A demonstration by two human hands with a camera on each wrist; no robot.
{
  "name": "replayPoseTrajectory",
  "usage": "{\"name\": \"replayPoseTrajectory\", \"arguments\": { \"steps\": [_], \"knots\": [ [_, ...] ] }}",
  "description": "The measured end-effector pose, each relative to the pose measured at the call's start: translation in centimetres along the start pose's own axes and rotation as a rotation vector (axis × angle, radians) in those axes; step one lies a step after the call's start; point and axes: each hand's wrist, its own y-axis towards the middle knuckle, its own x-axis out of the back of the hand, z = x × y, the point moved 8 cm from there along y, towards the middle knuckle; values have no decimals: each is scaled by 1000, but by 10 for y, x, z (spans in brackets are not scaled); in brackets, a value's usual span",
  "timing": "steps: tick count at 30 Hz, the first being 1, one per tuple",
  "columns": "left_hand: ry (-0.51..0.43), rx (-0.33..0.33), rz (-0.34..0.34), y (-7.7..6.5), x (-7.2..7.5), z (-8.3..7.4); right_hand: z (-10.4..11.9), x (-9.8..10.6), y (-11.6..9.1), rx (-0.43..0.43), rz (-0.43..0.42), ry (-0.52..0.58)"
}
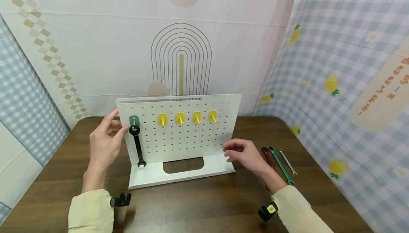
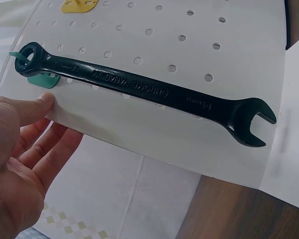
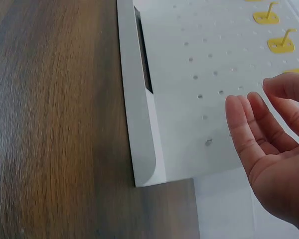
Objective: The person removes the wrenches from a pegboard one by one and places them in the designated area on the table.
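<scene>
A white pegboard (image 1: 188, 142) stands upright on its base. From a green hook (image 1: 134, 120) at its upper left hangs a black combination wrench (image 2: 134, 87), ring end up and open jaw toward the base. My left hand (image 1: 107, 142) grips the board's left edge beside that hook, thumb on the front face and fingers at the back. My right hand (image 1: 244, 155) hovers by the board's lower right side with loosely bent fingers. In the right wrist view, nothing lies between the fingers of this right hand (image 3: 274, 144).
Several yellow hooks (image 1: 180, 118) line the board's upper part. Right of my right forearm, a red wrench (image 1: 267, 156), a green wrench (image 1: 281, 165) and a small silver wrench (image 1: 287, 162) lie on the brown wooden table (image 1: 191, 208). Patterned cloth (image 1: 345, 66) surrounds the table.
</scene>
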Motion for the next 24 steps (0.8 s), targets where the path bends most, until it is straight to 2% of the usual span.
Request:
{"name": "replayPoseTrajectory", "arguments": {
  "steps": [14, 24],
  "knots": [
    [-6, -8, 2, 1, 0, 1, 11, -24, 5, 14, 57, 80],
    [-13, -6, 2, 0, 0, 1, 19, -51, 12, 21, 132, 151]
  ]
}}
